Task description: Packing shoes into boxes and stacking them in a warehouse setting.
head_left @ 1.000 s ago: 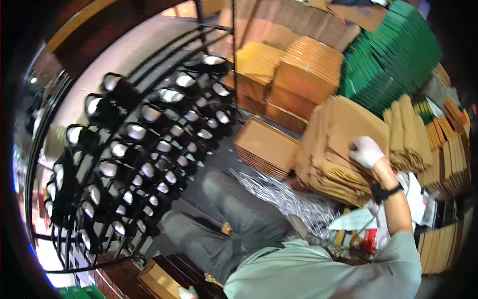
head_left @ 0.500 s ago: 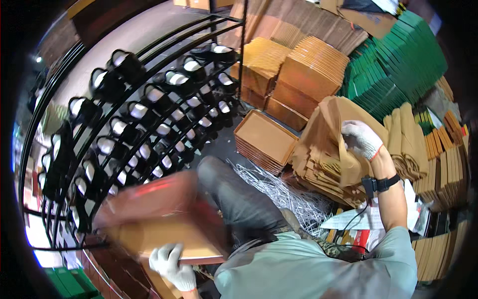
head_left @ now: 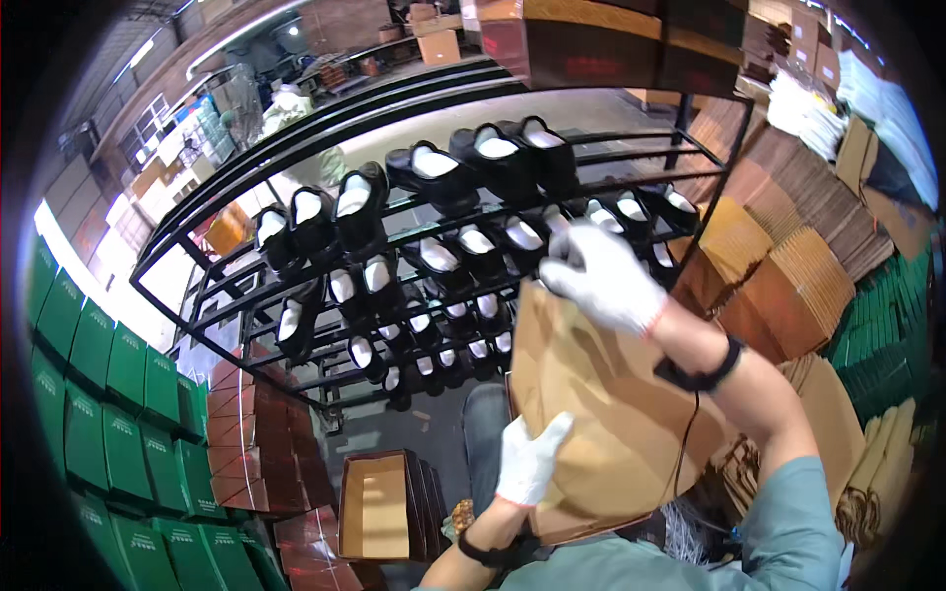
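A large sheet of brown kraft paper [head_left: 611, 414] stands creased in front of my body, over what looks like a reddish-brown cardboard box [head_left: 591, 533] with only thin edges showing. My right hand [head_left: 606, 276], in a white knitted glove, pinches the sheet's upper left corner. Lower down, my gloved left hand [head_left: 532, 458] grips the sheet's left edge, thumb on the paper; whether it also holds the box is hidden. Beyond the hands is a black metal rack [head_left: 443, 84] carrying rows of black shoes [head_left: 434, 177] with white insoles.
Green boxes [head_left: 108, 433] are stacked at the left, beside reddish-brown boxes [head_left: 261, 433]. An open box [head_left: 379, 507] with a tan inside sits near my left forearm. To the right are stacked brown box parts [head_left: 788, 305], green ones [head_left: 882, 330] and folded brown paper [head_left: 877, 468].
My right hand has brought the brown paper from the pile at the right to in front of me. My left hand has moved rightward to the paper. The view has turned toward the rack.
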